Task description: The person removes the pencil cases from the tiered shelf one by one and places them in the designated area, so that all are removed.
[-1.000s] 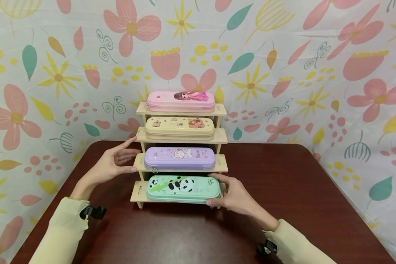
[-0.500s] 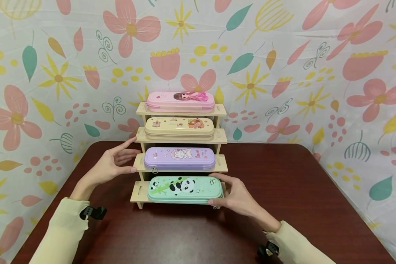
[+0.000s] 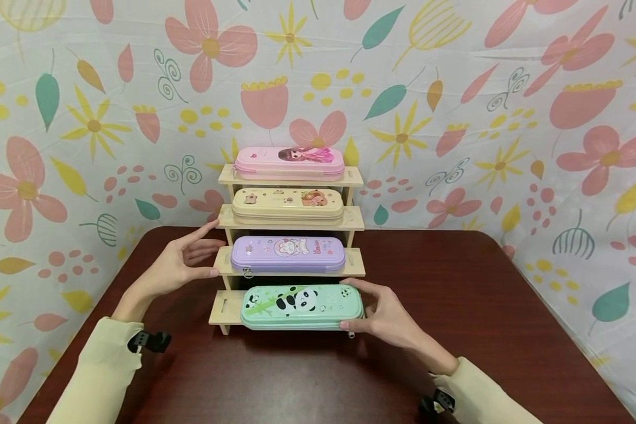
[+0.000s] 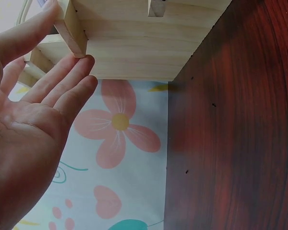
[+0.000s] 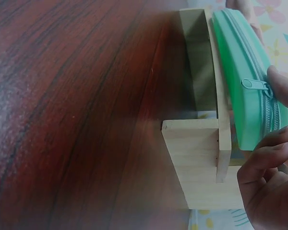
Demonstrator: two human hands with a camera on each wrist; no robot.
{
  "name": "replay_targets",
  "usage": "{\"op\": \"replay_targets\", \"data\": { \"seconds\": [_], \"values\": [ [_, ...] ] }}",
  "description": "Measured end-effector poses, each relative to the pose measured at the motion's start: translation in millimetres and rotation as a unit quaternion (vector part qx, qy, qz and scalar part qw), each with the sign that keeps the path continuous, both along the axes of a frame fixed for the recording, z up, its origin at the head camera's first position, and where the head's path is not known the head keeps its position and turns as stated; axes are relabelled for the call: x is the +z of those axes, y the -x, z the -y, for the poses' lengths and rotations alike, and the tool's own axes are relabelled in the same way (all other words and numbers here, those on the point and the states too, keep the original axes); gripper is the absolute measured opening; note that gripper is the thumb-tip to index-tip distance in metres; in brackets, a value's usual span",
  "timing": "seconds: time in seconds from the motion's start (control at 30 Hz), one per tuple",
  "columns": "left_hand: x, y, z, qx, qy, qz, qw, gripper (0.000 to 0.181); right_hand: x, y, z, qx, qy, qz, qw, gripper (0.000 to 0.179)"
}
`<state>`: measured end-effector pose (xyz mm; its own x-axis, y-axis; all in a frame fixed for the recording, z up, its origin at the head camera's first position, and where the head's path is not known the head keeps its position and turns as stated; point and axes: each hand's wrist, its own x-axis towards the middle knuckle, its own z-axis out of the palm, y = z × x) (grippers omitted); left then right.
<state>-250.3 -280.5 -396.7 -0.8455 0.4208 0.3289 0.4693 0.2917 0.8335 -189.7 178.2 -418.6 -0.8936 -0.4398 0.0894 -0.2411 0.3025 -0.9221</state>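
Note:
My right hand (image 3: 389, 318) grips the right end of a mint-green panda pencil case (image 3: 299, 309), thumb on the front side and fingers behind. The case lies over the lowest step of a four-step wooden rack (image 3: 225, 306), its right end beyond that step. In the right wrist view the case's zipper pull (image 5: 254, 84) hangs beside the thumb, and a gap shows under the near end. My left hand (image 3: 172, 265) touches the rack's left side with fairly straight fingers; its thumb is at the end of the purple case's step. Fingertips (image 4: 86, 62) meet a board edge in the left wrist view.
Above, one per step, lie a purple pencil case (image 3: 288, 254), a cream one (image 3: 286, 205) and a pink one (image 3: 288, 163). The rack stands on a dark red-brown table (image 3: 456, 282) before a flower-patterned cloth (image 3: 456, 88).
The mint-green case has shifted right and slightly toward me with my right hand, baring more of the lowest step's left end. My left hand and the rack have stayed put.

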Motion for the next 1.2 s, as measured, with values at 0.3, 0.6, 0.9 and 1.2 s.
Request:
{"op": "replay_targets", "data": {
  "seconds": [0.3, 0.6, 0.9, 1.2],
  "values": [
    [0.8, -0.2, -0.9, 0.002, 0.003, 0.002, 1.0, 0.101, 5.3, -2.2, -11, 0.016, 0.008, 0.006, 0.9998, 0.077],
    [0.9, 0.3, -2.0, 0.0, 0.002, -0.001, 1.0, 0.102, 16.9, -5.6, -28, 0.03, 0.017, -0.005, 0.9994, 0.076],
    [1.3, -0.5, -1.0, 0.005, 0.013, -0.004, 0.9999, 0.102, 35.8, -5.5, -53, 0.032, 0.004, -0.036, 0.9988, 0.072],
    [2.0, -1.4, -2.6, 0.006, 0.015, -0.003, 0.9999, 0.101, 55.7, -1.9, -82, 0.044, 0.007, -0.054, 0.9975, 0.071]
  ]
}}
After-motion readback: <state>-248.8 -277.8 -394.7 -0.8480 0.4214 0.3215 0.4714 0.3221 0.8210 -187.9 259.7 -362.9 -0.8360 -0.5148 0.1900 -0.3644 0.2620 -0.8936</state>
